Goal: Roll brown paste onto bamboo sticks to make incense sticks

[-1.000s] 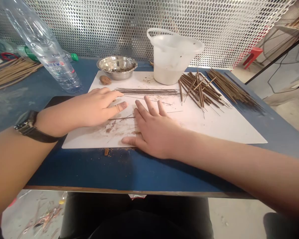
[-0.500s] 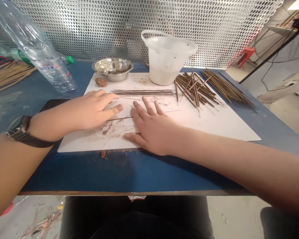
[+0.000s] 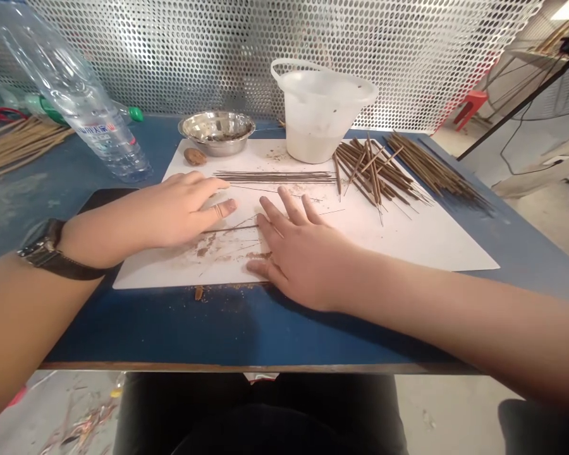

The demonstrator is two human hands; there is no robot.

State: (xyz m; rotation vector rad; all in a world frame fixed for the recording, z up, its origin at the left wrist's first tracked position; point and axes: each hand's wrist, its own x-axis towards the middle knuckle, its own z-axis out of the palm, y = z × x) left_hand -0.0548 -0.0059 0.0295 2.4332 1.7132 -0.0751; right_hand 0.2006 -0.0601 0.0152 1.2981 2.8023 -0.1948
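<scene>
Both hands lie palm down over a white sheet (image 3: 398,240) smeared with brown crumbs. My left hand (image 3: 184,208) has its fingers stretched out, its fingertips close to a row of thin dark sticks (image 3: 275,177). Flat and spread, my right hand (image 3: 303,246) rests on the sheet. A thin brown incense stick (image 3: 232,228) runs between the two hands, its ends hidden under them. Behind the left hand sits a lump of brown dough (image 3: 194,157). To the right, thicker coated incense sticks (image 3: 374,170) lie crossed in a pile.
A metal bowl (image 3: 217,133) and a white plastic bucket (image 3: 320,120) stand at the sheet's back edge. A large water bottle (image 3: 99,126) leans in view at left. More brown sticks (image 3: 436,170) lie at right. Perforated metal (image 3: 208,50) closes off the back.
My right hand has slid slightly right and toward me, uncovering a little more of the sheet. My left hand has hardly moved.
</scene>
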